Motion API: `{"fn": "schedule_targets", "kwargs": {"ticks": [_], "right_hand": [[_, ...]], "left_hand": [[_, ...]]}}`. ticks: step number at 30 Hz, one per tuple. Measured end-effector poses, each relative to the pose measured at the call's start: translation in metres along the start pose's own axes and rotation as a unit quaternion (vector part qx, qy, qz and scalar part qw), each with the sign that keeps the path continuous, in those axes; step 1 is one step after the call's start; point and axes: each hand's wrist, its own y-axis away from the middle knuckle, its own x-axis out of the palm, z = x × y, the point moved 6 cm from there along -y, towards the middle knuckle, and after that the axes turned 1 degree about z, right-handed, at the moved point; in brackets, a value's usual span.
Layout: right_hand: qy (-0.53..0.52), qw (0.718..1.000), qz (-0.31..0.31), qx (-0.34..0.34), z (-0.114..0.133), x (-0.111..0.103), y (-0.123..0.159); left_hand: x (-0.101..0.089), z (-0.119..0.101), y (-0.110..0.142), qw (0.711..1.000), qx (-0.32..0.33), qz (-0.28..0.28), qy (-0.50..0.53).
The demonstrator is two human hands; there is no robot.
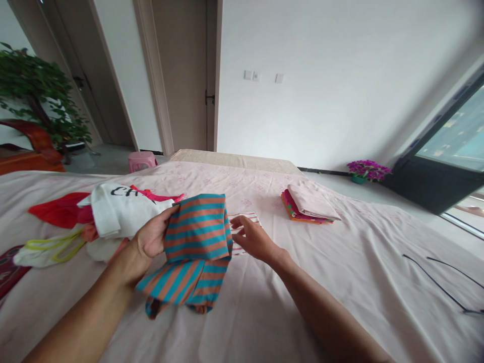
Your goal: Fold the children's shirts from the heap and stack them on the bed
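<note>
My left hand (153, 235) grips the left edge of a teal and brown striped garment (196, 227), thumb on top. The garment is partly folded and held above the bed, its lower part hanging loose toward me. My right hand (251, 237) is beside the garment's right edge, fingers bent and apart; whether the fingertips touch the cloth I cannot tell. Beneath that hand lies a white cloth with red stripes (249, 218), partly hidden by the hand and garment.
On the left lie a white garment with black letters (117, 212), a red cloth (60, 209) and a yellow-trimmed white piece (49, 252). A folded stack (312, 201) is on the right. Glasses (438, 282) lie on the bedspread (340, 292). A pink stool (142, 161) stands beyond.
</note>
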Motion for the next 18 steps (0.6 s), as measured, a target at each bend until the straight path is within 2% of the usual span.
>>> {"fn": "schedule_targets", "kwargs": {"ticks": [2,3,5,8,10,12,15,16,18], "right_hand": [[-0.120,0.990,0.068,0.027,-0.001,0.016,0.000],[-0.182,0.976,0.112,0.036,0.001,0.026,0.001],[-0.265,0.948,0.172,0.044,0.006,0.040,0.004],[-0.318,0.932,0.168,0.053,0.007,0.043,0.004],[-0.354,0.921,0.145,0.076,0.000,0.040,0.003],[-0.380,0.911,0.121,0.101,-0.008,0.039,0.002],[-0.378,0.912,0.110,0.118,-0.016,0.046,0.001],[-0.376,0.912,0.111,0.116,-0.016,0.050,0.001],[-0.377,0.915,0.103,0.103,-0.015,0.058,0.002]], "left_hand": [[-0.007,0.006,-0.005,0.999,-0.018,-0.043,0.016],[-0.011,0.010,-0.008,0.997,-0.019,-0.067,0.020],[-0.015,0.015,-0.013,0.994,0.019,-0.111,0.000],[-0.016,0.014,-0.013,0.974,0.125,-0.153,-0.108],[-0.013,0.007,-0.008,0.937,0.185,-0.172,-0.239],[-0.003,0.001,-0.004,0.890,0.216,-0.131,-0.380],[0.013,0.002,0.001,0.817,0.235,-0.003,-0.526],[0.014,0.003,0.003,0.795,0.242,0.009,-0.556],[0.011,0.003,0.004,0.767,0.250,-0.029,-0.590]]}}
